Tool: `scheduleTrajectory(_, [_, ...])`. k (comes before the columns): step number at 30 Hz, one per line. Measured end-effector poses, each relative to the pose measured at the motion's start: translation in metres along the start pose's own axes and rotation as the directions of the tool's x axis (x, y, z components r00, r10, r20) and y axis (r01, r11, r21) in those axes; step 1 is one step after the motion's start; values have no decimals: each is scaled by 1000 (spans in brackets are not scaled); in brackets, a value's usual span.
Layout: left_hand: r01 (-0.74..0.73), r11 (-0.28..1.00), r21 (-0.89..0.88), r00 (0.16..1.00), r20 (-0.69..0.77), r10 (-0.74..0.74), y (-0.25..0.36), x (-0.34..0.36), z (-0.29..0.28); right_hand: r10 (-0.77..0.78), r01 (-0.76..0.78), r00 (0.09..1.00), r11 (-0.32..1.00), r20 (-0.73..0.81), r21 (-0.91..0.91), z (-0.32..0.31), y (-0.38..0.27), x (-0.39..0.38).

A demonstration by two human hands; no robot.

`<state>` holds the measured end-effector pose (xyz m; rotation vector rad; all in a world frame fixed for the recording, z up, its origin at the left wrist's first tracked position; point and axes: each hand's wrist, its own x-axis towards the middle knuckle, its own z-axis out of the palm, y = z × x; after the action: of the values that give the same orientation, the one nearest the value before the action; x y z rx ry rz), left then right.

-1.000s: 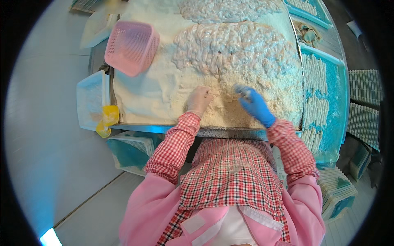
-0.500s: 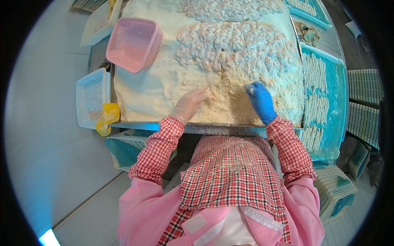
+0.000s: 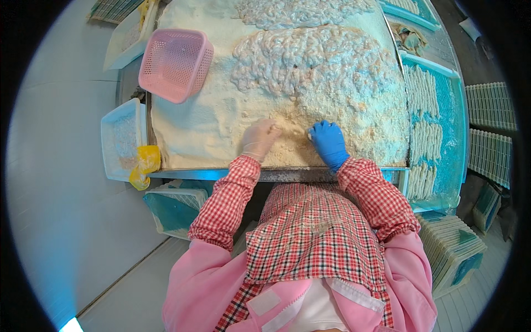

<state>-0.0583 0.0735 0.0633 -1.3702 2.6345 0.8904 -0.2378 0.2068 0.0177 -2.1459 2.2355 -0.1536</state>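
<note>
My left hand (image 3: 259, 138), in a thin clear glove, is low over the pale crumb coating (image 3: 199, 135) at the table's near edge. Its fingers curl inward, and what they hold, if anything, is hidden. To its right is my right hand (image 3: 329, 145) in a blue glove, fingers also curled, with a whitish bit showing by the fingertips that I cannot identify. Between the hands the crumbs are darker and clumped. Just beyond them lies a wide heap of glistening, pale raw pieces (image 3: 315, 58), its near side dusted with crumbs. A second heap (image 3: 298, 12) lies farther back.
A pink perforated basket (image 3: 176, 65) sits on the crumbs at left. Beside the table stand a white bin (image 3: 123, 166) and a yellow plastic bag (image 3: 146, 163). Along the right edge, a turquoise tray (image 3: 451, 138) holds rows of coated strips. Stacked trays (image 3: 451, 254) stand below right.
My right hand has moved left, closer to my left hand. My left hand has shifted slightly right, its fingers more curled. The whole view has shifted a little.
</note>
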Motion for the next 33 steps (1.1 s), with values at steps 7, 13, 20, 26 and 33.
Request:
scheduleTrajectory(7, [132, 929, -346, 948, -229, -220, -35, -1, -32, 124, -122, 990, 992, -67, 21, -34, 21, 6])
scheduleTrajectory(13, [90, 747, -659, 918, -236, -319, -29, 9, -62, -55, 93, 984, 968, -167, 232, -37, -13, 2])
scheduleTrajectory(20, [12, 998, 55, 885, -465, 15, -9, 7, -61, -115, 70, 987, 936, 111, 346, -29, -36, -15])
scheduleTrajectory(26, [-167, 985, 43, 847, -505, 166, -14, 8, -64, -69, 25, 992, 930, 106, 367, -22, -27, -22])
scheduleTrajectory(33, [-244, 946, 214, 961, -81, 266, -19, -33, -8, -40, 42, 999, 951, -14, 305, -12, -33, -24])
